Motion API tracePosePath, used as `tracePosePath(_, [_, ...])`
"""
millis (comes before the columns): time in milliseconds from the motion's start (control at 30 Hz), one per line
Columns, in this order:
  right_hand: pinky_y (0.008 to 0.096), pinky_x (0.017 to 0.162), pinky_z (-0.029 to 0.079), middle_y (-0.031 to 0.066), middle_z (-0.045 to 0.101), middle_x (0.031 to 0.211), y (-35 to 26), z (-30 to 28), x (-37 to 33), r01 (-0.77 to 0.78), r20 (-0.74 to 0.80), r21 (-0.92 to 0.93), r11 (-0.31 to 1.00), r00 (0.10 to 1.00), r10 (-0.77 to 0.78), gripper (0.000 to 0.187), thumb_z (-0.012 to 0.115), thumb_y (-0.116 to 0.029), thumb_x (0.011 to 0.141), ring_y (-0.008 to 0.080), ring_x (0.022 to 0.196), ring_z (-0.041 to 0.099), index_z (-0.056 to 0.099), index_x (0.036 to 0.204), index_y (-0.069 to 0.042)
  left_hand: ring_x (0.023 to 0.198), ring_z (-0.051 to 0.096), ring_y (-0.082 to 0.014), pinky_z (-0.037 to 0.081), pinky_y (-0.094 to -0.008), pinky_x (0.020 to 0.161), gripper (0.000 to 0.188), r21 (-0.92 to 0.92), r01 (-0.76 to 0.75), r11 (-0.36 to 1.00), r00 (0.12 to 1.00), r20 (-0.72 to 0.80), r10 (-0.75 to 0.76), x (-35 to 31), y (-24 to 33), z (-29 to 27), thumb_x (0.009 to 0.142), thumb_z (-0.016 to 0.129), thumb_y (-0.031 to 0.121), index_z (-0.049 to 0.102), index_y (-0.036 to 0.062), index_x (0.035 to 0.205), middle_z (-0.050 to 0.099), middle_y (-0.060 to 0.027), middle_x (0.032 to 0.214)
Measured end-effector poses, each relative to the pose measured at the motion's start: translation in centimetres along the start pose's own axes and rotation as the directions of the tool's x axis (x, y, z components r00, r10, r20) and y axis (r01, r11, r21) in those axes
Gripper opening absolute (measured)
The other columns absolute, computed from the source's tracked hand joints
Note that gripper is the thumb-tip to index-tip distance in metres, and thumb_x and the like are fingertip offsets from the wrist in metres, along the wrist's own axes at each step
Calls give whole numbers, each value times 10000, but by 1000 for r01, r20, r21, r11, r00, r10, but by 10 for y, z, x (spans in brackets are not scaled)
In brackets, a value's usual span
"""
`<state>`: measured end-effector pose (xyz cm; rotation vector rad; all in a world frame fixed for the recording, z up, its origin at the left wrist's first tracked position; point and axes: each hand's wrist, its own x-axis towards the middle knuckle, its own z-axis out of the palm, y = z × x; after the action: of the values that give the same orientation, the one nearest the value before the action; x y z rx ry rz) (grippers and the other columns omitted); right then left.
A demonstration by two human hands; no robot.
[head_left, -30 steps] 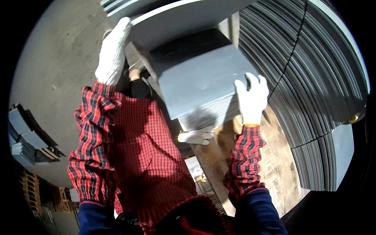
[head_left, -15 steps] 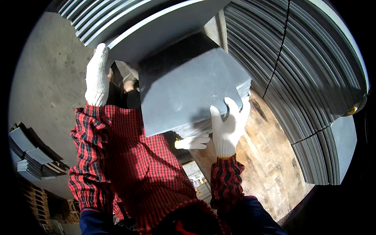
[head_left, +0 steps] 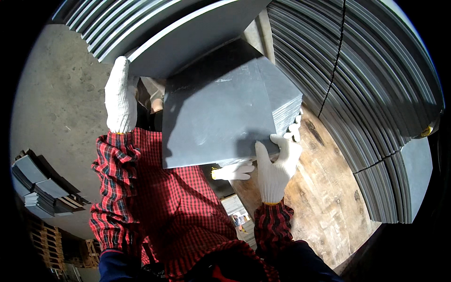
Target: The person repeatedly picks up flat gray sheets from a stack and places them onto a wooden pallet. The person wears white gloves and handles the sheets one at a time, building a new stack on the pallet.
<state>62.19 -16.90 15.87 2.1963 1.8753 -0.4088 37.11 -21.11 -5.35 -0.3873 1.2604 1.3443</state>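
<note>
So, far left there's a small pile of flat grey sheets (head_left: 37, 181) on the concrete floor. Next, the left hand (head_left: 121, 96) in a white knit glove: fingers pressed together, tips up at the near-left corner of a big grey upright panel with a pale edge (head_left: 197, 44). Can't tell if it's pinching that.

Middle: a dark grey, flat, four-sided sheet (head_left: 216, 113) sits skewed on top of a neat stack of thin grey sheets (head_left: 286, 110), its near-left corner hanging out over the red-and-black checked apron (head_left: 176, 197). The right hand (head_left: 278, 164), also white-gloved, has thumb and fingers spread around the near-right corner; underside's hidden, so no clue how firm the grip is.

Right of that: bare brown wooden board (head_left: 329, 188), then a tall curved-looking bank of grey panels (head_left: 343, 84).

My worry: with that corner unsupported, a loose right-hand grip could let the sheet tip or slide lapward, and a nudge might topple the upright panel.

Its near edge faces the wearer, rising slightly rightward; right edge runs away, leaning left. Looks nearly square through the fisheye, so I can't call a long axis.
</note>
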Motion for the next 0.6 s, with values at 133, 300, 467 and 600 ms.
tracePosePath(133, [320, 699, 500, 107, 564, 1024, -4, -1, -6, 11, 2, -29, 1000, 1000, -11, 317, 786, -175, 802, 218, 842, 604, 653, 1070, -69, 1053, 609, -198, 456, -340, 958, 489, 18, -67, 998, 997, -40, 68, 1, 5, 0, 954, 641, 419, 628, 8, 1219, 666, -93, 1162])
tracePosePath(300, [325, 750, 474, 94, 540, 1013, -24, -7, -16, -110, 112, 38, 993, 988, 105, 360, 789, -142, 784, 214, 881, 561, 631, 1092, -43, 1067, 608, -199, 456, -343, 960, 505, 107, -116, 987, 979, -154, 132, 12, -4, -22, 959, 631, 432, 626, 0, 1219, 665, -92, 1167])
tracePosePath(467, [303, 691, 513, 120, 534, 1094, -15, -5, -39, -94, 144, 12, 996, 985, 91, 445, 772, -189, 794, 219, 1005, 565, 620, 1190, -52, 1057, 610, -199, 449, -338, 967, 527, 137, -94, 986, 985, -129, 112, 8, -4, -17, 970, 605, 454, 625, -9, 1221, 668, -87, 1167])
tracePosePath(600, [307, 780, 509, 120, 512, 1136, -12, -5, -49, -195, 217, 97, 976, 961, 170, 523, 760, -162, 787, 204, 1034, 540, 573, 1257, -30, 1050, 611, -199, 448, -341, 969, 532, 189, -110, 976, 975, -172, 143, 9, -8, -24, 975, 593, 461, 628, -12, 1215, 673, -93, 1155])
